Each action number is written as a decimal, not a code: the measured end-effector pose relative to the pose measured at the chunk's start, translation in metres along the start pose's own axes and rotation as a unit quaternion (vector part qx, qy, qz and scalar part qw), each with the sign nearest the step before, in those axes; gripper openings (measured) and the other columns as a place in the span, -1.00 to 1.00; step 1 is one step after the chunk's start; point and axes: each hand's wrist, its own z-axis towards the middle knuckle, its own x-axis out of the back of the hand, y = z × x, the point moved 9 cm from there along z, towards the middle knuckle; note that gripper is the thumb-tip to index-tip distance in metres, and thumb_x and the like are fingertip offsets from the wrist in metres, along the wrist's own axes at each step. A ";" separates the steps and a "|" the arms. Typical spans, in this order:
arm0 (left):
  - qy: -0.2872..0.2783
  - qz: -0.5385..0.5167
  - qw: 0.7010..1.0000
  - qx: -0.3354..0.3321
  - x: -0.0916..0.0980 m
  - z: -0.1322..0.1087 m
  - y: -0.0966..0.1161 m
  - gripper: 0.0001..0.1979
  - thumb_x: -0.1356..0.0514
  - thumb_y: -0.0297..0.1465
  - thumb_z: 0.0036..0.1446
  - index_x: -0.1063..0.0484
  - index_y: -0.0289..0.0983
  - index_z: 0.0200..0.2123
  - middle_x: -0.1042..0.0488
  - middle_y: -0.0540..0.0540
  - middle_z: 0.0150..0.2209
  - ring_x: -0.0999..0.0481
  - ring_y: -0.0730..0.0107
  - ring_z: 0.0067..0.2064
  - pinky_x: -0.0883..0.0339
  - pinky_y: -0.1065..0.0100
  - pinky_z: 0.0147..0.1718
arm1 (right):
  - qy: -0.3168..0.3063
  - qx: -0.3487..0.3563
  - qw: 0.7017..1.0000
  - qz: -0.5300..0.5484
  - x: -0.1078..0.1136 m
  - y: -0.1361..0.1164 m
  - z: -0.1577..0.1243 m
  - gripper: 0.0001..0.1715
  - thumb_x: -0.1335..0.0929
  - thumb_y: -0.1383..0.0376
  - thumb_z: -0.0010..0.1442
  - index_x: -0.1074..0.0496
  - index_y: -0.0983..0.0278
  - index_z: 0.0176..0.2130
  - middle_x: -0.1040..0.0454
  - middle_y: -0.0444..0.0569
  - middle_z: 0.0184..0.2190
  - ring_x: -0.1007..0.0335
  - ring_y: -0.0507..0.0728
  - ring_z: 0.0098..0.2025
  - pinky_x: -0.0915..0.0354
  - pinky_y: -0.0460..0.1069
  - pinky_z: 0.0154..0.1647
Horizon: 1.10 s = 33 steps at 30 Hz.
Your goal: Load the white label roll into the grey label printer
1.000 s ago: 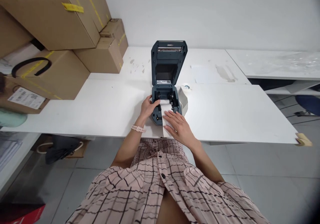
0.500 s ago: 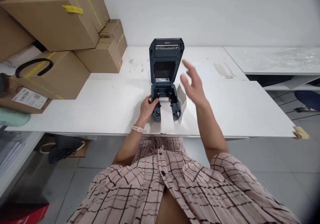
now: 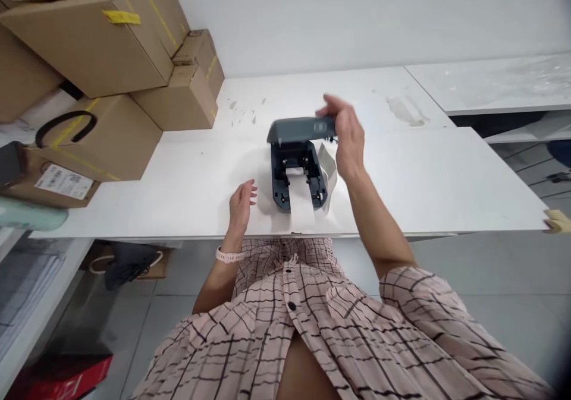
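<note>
Blue-grey lid [image 3: 294,130], upright moments ago, now half-lowered at right hand [image 3: 350,141], grip unclear; left hand [image 3: 241,207] off printer [image 3: 279,187], fingers parted, paper strip [image 3: 301,201] between hands.

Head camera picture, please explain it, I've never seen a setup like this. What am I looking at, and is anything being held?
There is no robot here: one person works bare-handed, wearing the camera on the head, so it looks forward and down. On the white table stands a dark printer, its lid partly open, with a white paper strip running out over the front. The right hand is at the right end of the lid; blur hides whether it grips. The left hand is apart from the printer, holding nothing. Cardboard boxes are stacked at the left.
</note>
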 end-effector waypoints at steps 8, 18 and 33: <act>0.034 0.104 0.967 -0.230 -0.057 0.002 0.101 -0.32 0.04 0.14 0.35 -0.29 -0.08 0.35 -0.17 -0.16 0.47 -0.01 0.06 0.53 0.08 -0.07 0.49 | -0.169 -0.022 0.970 -0.173 -0.040 0.004 -0.100 -0.33 -0.02 -0.06 0.51 0.03 -0.04 0.49 -0.34 0.00 0.39 -0.22 0.29 0.43 -0.09 0.41 0.46; -0.065 0.199 0.915 -0.344 -0.112 0.027 0.134 -0.20 0.22 0.20 0.32 0.07 -0.01 0.50 0.21 -0.04 0.59 0.39 0.09 0.59 0.40 -0.06 0.53 | -0.206 -0.013 0.957 -0.206 -0.054 0.026 -0.048 -0.21 0.09 -0.12 0.48 0.18 0.06 0.54 -0.08 -0.03 0.52 0.03 0.29 0.54 -0.04 0.36 0.50; -0.113 0.201 0.918 -0.322 -0.126 0.021 0.108 -0.22 0.12 0.16 0.35 -0.10 -0.14 0.46 0.00 -0.16 0.55 0.18 -0.02 0.58 0.43 -0.17 0.51 | -0.131 -0.041 0.969 -0.204 -0.054 0.027 -0.064 -0.33 -0.07 -0.09 0.48 -0.07 -0.06 0.46 -0.23 -0.09 0.43 0.05 0.30 0.55 0.04 0.39 0.54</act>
